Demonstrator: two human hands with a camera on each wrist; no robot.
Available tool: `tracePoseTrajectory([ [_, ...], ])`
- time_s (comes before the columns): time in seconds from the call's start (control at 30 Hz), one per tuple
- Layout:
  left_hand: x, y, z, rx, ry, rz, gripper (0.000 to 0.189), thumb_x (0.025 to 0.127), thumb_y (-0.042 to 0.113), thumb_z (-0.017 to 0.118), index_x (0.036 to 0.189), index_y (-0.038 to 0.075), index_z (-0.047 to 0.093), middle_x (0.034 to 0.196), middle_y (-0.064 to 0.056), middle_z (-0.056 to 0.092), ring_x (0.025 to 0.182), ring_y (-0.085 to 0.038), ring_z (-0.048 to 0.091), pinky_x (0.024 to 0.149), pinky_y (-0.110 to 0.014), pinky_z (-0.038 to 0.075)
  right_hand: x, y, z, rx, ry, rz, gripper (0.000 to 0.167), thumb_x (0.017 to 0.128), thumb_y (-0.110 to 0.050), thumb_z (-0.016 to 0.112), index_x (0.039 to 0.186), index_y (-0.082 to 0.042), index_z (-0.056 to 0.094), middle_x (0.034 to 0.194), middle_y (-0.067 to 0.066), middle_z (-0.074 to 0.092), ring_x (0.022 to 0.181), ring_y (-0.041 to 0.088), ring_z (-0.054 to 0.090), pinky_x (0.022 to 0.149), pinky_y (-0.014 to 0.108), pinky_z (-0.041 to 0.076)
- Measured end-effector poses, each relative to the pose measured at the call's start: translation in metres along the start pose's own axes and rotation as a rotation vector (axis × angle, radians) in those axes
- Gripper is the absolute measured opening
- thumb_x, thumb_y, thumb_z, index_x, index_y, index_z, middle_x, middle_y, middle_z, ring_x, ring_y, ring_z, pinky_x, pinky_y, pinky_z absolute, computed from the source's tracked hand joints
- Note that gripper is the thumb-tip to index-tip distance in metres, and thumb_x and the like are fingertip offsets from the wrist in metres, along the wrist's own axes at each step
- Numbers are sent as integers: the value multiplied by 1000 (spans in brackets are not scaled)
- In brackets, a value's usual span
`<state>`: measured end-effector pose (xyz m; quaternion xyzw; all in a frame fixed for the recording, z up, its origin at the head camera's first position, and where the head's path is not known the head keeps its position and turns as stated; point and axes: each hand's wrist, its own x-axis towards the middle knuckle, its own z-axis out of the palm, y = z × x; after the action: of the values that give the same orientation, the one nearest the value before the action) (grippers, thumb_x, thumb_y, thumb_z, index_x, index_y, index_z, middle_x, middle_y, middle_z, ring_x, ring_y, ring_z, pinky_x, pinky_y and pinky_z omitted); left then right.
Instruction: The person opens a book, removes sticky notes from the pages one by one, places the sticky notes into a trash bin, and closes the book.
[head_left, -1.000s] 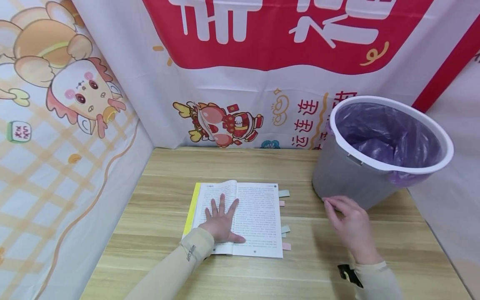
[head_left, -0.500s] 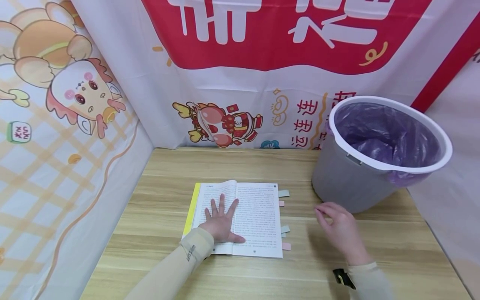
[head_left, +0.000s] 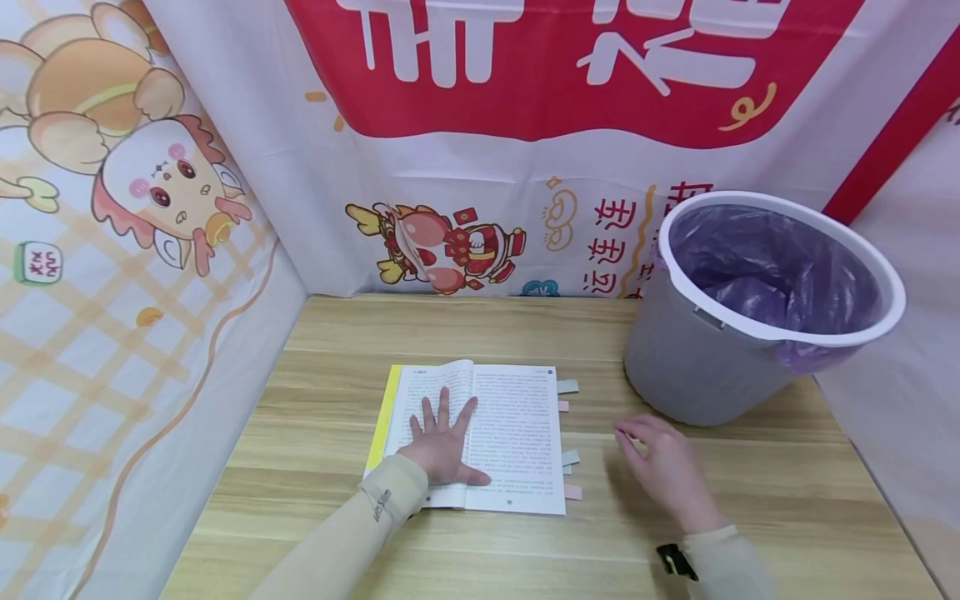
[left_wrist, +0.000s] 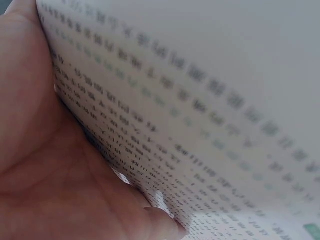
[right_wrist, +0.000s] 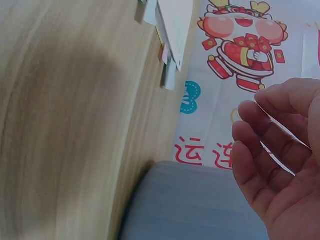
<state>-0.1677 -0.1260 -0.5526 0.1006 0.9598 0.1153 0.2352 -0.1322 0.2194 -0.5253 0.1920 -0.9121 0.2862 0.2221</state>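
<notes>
An open book (head_left: 517, 433) with printed pages and a yellow left edge lies on the wooden table. Spread across its left page and centre fold, my left hand (head_left: 442, 454) presses the pages with straight fingers. In the left wrist view, the palm (left_wrist: 55, 165) lies against the printed page (left_wrist: 200, 125). Pale green and pink sticky tabs (head_left: 572, 492) stick out from the book's right side. To the right of them my right hand (head_left: 667, 467) hovers over the table, fingers loosely bent. The right wrist view shows nothing held by those fingers (right_wrist: 255, 135).
A grey trash bin (head_left: 690, 367) with a white rim and a purple liner bag (head_left: 757, 250) stands at the back right, behind my right hand. Printed cloth (head_left: 450, 167) hangs along the back and sides of the wooden table (head_left: 450, 325).
My right hand has moved left and slightly toward me, away from the bin and nearer the sticky tabs. My left hand and the book have stayed in place.
</notes>
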Motion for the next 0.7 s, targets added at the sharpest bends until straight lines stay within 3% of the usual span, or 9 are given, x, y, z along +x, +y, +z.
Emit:
tracePoseTrajectory([
  [0.5, 0, 1, -1, 8, -3, -1, 133, 63, 77, 73, 160, 26, -2, 158, -24, -25, 140, -56, -15, 111, -70, 2, -9, -6, 16, 13, -68, 6, 16, 78, 2, 80, 92, -2, 77, 92, 10, 73, 83, 25, 70, 74, 42, 58],
  [0.7, -2, 2, -2, 4, -4, -5, 133, 63, 77, 73, 160, 26, -1, 159, -24, -24, 141, -56, -15, 111, -70, 2, -15, -14, 25, 36, -129, 59, 16, 80, 1, 80, 94, -5, 77, 93, 6, 72, 87, 23, 69, 77, 42, 57],
])
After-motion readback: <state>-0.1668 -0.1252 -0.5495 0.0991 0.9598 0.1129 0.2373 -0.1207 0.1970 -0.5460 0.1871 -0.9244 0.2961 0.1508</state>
